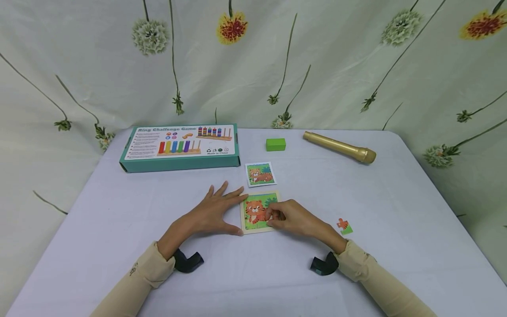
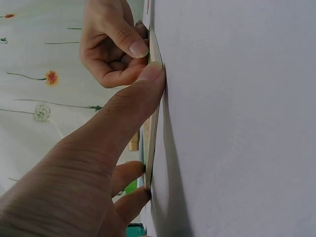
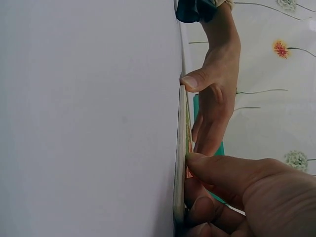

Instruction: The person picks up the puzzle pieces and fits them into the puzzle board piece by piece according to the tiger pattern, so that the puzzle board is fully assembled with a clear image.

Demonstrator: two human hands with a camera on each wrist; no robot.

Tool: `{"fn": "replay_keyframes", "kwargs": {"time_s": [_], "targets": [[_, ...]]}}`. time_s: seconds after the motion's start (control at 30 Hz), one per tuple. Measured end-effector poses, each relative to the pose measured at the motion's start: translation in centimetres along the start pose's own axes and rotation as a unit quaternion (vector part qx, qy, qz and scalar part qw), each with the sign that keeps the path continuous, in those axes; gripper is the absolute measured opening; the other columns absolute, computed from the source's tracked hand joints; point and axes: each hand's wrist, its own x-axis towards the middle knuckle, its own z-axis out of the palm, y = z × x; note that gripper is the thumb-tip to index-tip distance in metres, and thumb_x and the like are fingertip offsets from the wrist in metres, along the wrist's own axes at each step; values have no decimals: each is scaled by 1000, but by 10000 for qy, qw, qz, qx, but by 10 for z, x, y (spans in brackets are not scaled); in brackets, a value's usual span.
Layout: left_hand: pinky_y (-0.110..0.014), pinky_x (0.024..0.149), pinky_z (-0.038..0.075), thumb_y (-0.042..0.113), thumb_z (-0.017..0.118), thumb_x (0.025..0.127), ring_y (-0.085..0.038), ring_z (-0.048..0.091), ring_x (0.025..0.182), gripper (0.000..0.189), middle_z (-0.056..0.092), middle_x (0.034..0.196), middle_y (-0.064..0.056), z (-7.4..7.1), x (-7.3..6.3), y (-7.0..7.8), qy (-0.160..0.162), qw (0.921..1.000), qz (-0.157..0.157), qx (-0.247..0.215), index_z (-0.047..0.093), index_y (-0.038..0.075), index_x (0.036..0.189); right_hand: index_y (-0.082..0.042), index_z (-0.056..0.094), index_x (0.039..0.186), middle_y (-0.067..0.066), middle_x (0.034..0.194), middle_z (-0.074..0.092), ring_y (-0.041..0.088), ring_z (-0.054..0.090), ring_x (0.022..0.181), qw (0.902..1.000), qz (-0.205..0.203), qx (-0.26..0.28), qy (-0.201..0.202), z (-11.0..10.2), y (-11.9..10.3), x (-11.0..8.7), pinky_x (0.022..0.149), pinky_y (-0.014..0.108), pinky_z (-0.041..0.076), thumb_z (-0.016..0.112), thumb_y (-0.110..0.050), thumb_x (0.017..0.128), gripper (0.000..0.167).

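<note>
A tiger jigsaw puzzle in a pale wooden tray lies in front of me. My left hand holds the tray at its left side, thumb at the near corner and a finger toward the far corner, the other fingers spread. My right hand is over the right part of the puzzle, its fingers curled and pinching a puzzle piece low against the tray, mostly hidden by the fingers. A loose puzzle piece, orange and green, lies right of my right hand. A matching tiger picture card lies just beyond the tray.
A Ring Challenge Game box stands at the back left. A green block and a gold toy microphone lie along the back of the white-covered table. Behind it hangs a flowered cloth.
</note>
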Motion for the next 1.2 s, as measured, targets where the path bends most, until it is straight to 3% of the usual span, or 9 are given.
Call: {"fn": "replay_keyframes", "kwargs": {"time_s": [0.33, 0.57, 0.87, 1.0, 1.2], "targets": [[-61, 113, -6, 61, 79, 65, -35, -3, 147, 99, 24, 158, 4, 0, -1, -2, 22, 10000, 8, -24, 37, 27, 148, -11, 68, 91, -8, 70, 55, 5, 49, 64, 9998, -29, 148, -108, -2, 1, -1, 56, 18, 42, 70, -12, 88, 4], [-61, 114, -6, 60, 79, 66, -34, -4, 147, 98, 23, 158, 3, 1, 0, -1, -11, 10000, 8, -53, 37, 27, 149, -11, 70, 108, -9, 81, 61, 6, 52, 69, 9995, -87, 79, -297, -21, 5, -13, 61, 20, 46, 70, -11, 87, 21], [-60, 114, -6, 59, 79, 66, -34, -4, 147, 99, 22, 158, 4, 0, 0, 0, -10, 10000, 57, -21, 36, 27, 149, -12, 66, 114, 3, 108, 65, 22, 58, 98, 9997, 165, -143, -51, -67, 28, -55, 81, 37, 52, 76, -16, 83, 33], [-60, 114, -7, 59, 79, 66, -34, -4, 147, 99, 22, 158, 4, -1, 0, 0, -34, 10000, 40, -41, 36, 27, 149, -12, 65, 115, 4, 114, 63, 24, 56, 101, 9992, 392, -92, -45, -83, 41, -78, 89, 45, 48, 77, -17, 81, 36], [-60, 114, -7, 59, 79, 66, -34, -5, 147, 99, 22, 158, 4, 0, 0, -1, -38, 10000, 17, -33, 36, 27, 149, -11, 65, 114, 4, 110, 61, 22, 52, 97, 9975, 686, -132, 79, -94, 53, -107, 83, 36, 48, 78, -18, 80, 37]]}}
